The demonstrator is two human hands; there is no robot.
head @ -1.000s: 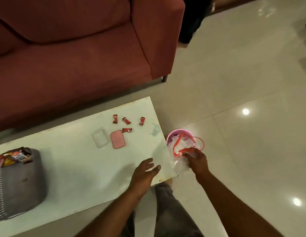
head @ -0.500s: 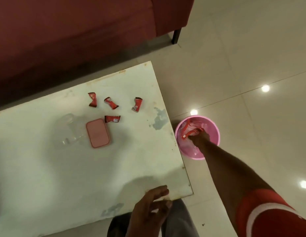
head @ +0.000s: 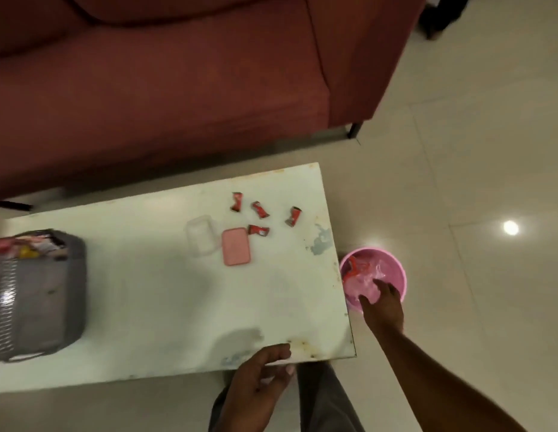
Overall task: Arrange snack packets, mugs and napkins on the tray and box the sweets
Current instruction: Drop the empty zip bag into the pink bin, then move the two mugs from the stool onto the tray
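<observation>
Here the right hand (head: 380, 302) reaches spread-fingered into the pink bin (head: 397, 275), seemingly releasing plastic; left hand (head: 259, 385) loosely curled, empty. Best box the sweets (head: 258, 230) next.

We see a bench (head: 147, 291) before a sofa (head: 178, 88). On the bench, a basket (head: 37, 294) lies far left; four sweets (head: 259, 231) lie right, just behind a lid (head: 236, 251) and a box (head: 202, 235). A bin (head: 393, 269) stands on the floor right of the bench.
</observation>
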